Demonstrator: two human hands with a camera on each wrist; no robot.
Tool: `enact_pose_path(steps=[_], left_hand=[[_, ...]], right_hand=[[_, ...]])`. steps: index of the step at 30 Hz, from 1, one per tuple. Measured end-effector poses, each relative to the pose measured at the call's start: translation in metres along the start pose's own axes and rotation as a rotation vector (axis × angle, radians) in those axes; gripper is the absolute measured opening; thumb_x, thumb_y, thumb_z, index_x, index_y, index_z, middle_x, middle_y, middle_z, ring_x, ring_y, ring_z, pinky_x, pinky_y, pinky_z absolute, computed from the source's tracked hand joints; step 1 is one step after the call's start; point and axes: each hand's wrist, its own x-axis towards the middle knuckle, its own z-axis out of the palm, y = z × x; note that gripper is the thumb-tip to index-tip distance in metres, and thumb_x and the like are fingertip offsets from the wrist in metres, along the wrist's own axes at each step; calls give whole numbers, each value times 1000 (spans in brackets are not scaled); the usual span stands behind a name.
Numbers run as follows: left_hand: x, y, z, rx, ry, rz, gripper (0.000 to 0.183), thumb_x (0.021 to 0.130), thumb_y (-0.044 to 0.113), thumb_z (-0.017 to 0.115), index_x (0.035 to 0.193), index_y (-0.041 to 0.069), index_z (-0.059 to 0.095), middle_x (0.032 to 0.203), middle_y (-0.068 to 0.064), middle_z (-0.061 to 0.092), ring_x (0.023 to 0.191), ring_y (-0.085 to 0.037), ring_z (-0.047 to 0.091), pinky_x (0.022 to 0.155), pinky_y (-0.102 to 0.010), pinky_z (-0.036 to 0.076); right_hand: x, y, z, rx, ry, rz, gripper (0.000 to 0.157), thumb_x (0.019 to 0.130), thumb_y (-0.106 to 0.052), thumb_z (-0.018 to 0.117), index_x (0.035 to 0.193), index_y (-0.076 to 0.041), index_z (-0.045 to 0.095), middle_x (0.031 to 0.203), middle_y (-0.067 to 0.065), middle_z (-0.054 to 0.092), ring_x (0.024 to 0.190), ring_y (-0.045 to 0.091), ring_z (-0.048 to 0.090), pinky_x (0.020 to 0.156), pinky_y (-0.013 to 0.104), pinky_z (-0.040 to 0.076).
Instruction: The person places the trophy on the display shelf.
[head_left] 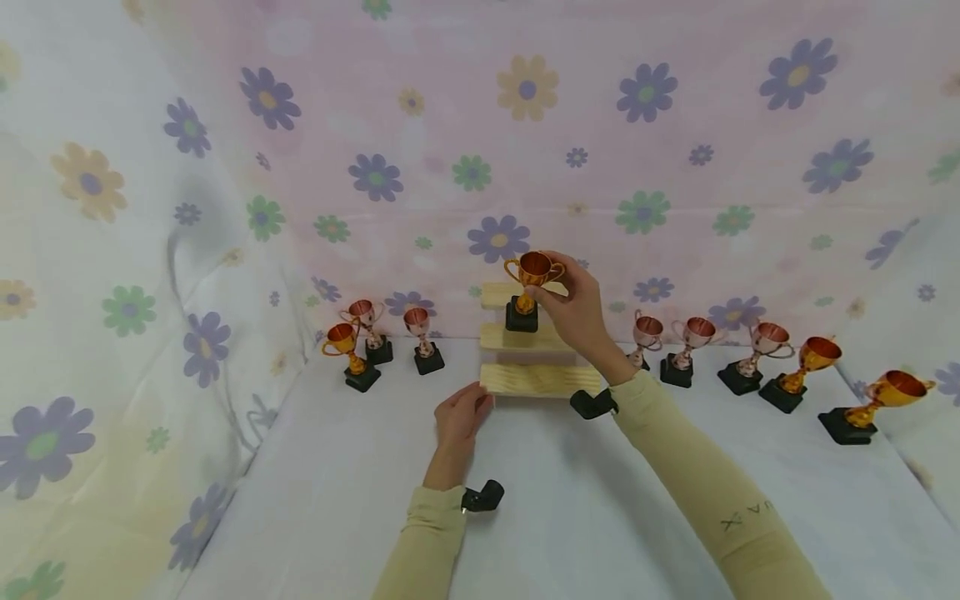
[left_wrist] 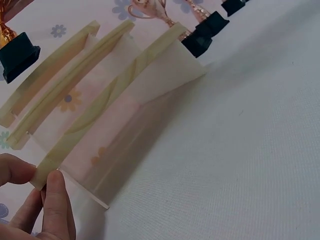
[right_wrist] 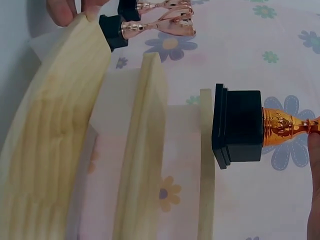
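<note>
Holding the gold cup point(head_left: 534, 273) round its slim stem in the right hand point(head_left: 579, 312), seemingly to leave the base point(right_wrist: 244, 125) free underneath for setting level. Held roughly upright near the top step point(head_left: 493, 294) of the shelf point(head_left: 501, 337); impossible to tell whether touching it. Pinching the left end of the lowest step point(head_left: 540, 381) between thumb and fingers of the left hand point(head_left: 457, 421), probably to steady against shifting. Flanked on the tabletop point(head_left: 330, 500) by three left cups point(head_left: 417, 320) and five right cups point(head_left: 819, 354), perhaps for easy reach.
</note>
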Motion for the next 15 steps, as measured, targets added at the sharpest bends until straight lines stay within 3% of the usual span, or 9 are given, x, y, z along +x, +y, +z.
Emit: enact_pose_path(steps=[4, 8, 13, 15], left_hand=[[-4, 0, 3, 0, -11, -7, 35, 92, -3, 65, 126, -15, 62, 107, -16, 66, 89, -15, 66, 95, -32, 59], [2, -4, 1, -15, 7, 18, 35, 91, -4, 66, 124, -15, 63, 108, -18, 66, 89, -16, 67, 88, -29, 61], [1, -2, 0, -24, 23, 28, 33, 89, -7, 65, 121, -17, 64, 105, -17, 66, 87, -16, 67, 86, -29, 62], [1, -2, 1, -26, 23, 28, 32, 89, -7, 66, 120, -16, 64, 103, -16, 66, 86, -16, 67, 85, -28, 62]], right_hand=[[14, 18, -2, -1, 3, -20, 49, 91, 8, 70, 138, 6, 55, 126, 24, 61, 102, 12, 63, 84, 20, 60], [31, 26, 5, 12, -2, -17, 48, 91, 5, 72, 137, 2, 58, 127, 21, 62, 102, 19, 63, 82, 21, 61], [49, 29, 16, -3, -29, 2, 46, 91, 5, 71, 135, 5, 57, 126, 25, 61, 97, 22, 61, 79, 18, 60], [54, 25, 19, -31, -45, 3, 45, 91, 6, 71, 134, 8, 57, 125, 28, 61, 96, 25, 62, 80, 23, 61]])
